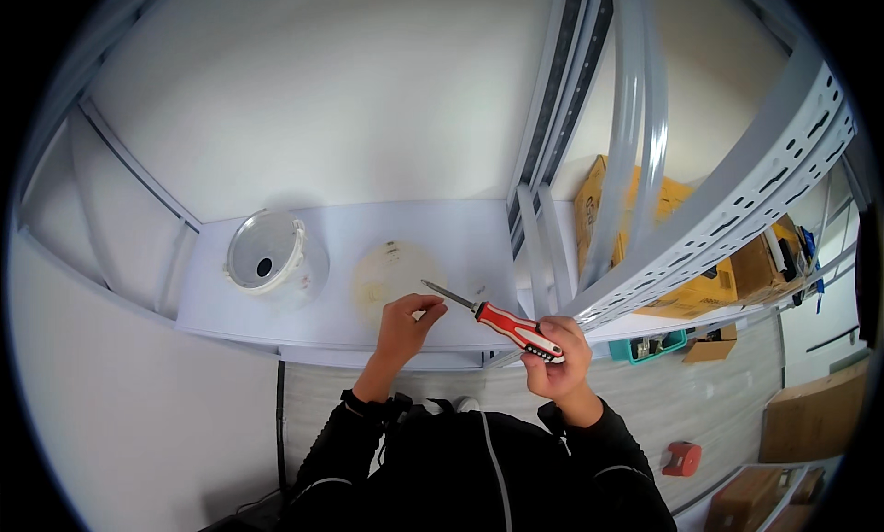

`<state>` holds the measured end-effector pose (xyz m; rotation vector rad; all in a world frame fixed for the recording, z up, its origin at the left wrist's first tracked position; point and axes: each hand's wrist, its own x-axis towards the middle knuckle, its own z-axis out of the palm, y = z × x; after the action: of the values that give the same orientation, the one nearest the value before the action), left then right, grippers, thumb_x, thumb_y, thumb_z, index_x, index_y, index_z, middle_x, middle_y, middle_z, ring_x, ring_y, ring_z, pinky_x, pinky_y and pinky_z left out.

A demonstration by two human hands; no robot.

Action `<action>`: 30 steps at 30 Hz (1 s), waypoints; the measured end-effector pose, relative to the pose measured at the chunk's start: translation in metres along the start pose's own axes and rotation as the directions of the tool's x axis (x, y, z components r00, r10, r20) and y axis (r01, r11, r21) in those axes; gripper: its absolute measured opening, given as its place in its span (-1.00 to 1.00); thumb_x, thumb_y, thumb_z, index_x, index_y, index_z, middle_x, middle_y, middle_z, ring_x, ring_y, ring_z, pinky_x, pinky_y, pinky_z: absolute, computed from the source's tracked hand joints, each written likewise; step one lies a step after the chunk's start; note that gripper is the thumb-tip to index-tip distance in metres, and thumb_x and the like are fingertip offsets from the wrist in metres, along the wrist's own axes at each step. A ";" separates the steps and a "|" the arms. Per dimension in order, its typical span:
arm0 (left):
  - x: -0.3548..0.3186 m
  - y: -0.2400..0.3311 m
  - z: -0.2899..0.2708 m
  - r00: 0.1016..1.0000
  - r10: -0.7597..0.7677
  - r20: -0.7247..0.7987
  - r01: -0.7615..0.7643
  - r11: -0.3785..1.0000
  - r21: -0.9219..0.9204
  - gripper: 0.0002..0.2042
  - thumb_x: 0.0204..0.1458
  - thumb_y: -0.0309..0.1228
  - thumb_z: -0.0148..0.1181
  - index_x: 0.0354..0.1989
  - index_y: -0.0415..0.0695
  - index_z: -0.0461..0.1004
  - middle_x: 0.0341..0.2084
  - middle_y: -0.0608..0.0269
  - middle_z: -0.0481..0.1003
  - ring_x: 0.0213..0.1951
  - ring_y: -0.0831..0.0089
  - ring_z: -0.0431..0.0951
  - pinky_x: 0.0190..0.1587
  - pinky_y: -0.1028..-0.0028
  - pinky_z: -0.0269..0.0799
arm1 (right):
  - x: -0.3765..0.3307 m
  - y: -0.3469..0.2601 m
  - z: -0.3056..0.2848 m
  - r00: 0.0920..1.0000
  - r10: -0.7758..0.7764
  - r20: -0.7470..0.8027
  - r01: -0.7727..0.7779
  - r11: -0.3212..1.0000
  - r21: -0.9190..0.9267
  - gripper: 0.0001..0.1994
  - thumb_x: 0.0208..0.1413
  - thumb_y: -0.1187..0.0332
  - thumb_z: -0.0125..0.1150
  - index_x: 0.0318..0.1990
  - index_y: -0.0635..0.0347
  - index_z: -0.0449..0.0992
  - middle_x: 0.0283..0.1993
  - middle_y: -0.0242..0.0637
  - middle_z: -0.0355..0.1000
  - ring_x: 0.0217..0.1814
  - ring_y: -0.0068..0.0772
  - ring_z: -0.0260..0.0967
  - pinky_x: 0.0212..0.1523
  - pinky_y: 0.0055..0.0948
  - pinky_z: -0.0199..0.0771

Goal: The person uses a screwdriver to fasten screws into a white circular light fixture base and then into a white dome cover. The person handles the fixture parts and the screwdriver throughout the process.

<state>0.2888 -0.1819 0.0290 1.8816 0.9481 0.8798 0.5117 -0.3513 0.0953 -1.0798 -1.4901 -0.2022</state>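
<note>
Up in the air goes the red-and-white screwdriver point(508, 325), its tip above the white shelf point(295, 325) near the right front corner, the right hand point(562, 366) wrapped firmly round the butt end of the handle! Just beside the shaft's far end, the left hand point(403, 329) has thumb and forefinger drawn together, too small to tell whether anything sits between them. It looks light and stiff, the steel shaft likely slick, so the thick handle should give the surest hold.

Soft, bright light (strong fisheye curvature, black corners)
</note>
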 end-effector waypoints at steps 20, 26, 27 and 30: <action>0.000 -0.049 -0.169 0.961 0.277 -0.015 -0.276 0.960 0.041 -0.84 0.11 -0.40 0.55 -0.21 -0.18 0.73 -0.36 0.13 0.74 -0.38 0.24 0.73 -0.32 0.39 0.56 | 0.032 -0.088 0.151 0.962 0.265 0.067 -0.259 0.962 -0.082 -0.75 0.11 0.48 0.42 -0.06 0.30 0.58 -0.32 -0.11 0.53 -0.37 -0.15 0.50 -0.33 -0.34 0.47; -0.002 -0.076 -0.214 0.948 0.317 0.031 -0.319 0.943 0.093 -0.86 0.11 -0.43 0.53 -0.21 -0.17 0.73 -0.35 0.11 0.75 -0.34 0.21 0.75 -0.30 0.38 0.59 | 0.030 -0.109 0.196 0.968 0.248 0.050 -0.242 0.966 -0.095 -0.75 0.09 0.49 0.43 -0.08 0.29 0.58 -0.33 -0.13 0.54 -0.38 -0.18 0.53 -0.32 -0.37 0.49; -0.002 -0.081 -0.218 0.947 0.318 0.039 -0.321 0.943 0.087 -0.86 0.11 -0.43 0.53 -0.21 -0.17 0.73 -0.34 0.10 0.75 -0.33 0.21 0.75 -0.30 0.37 0.60 | 0.030 -0.112 0.202 0.971 0.233 0.049 -0.229 0.970 -0.083 -0.74 0.07 0.49 0.43 -0.08 0.29 0.58 -0.33 -0.13 0.54 -0.38 -0.17 0.52 -0.32 -0.37 0.49; -0.001 -0.094 -0.229 0.945 0.323 0.052 -0.326 0.943 0.065 -0.85 0.10 -0.47 0.53 -0.19 -0.20 0.74 -0.32 0.08 0.75 -0.31 0.22 0.76 -0.27 0.37 0.61 | 0.032 -0.119 0.218 0.976 0.207 0.062 -0.202 0.976 -0.076 -0.73 0.04 0.50 0.43 -0.08 0.28 0.58 -0.33 -0.13 0.54 -0.38 -0.16 0.52 -0.31 -0.37 0.51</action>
<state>0.0701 -0.0656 0.0391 2.1490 0.6611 1.0054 0.2817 -0.2544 0.1186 -1.2994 -1.4308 -0.0730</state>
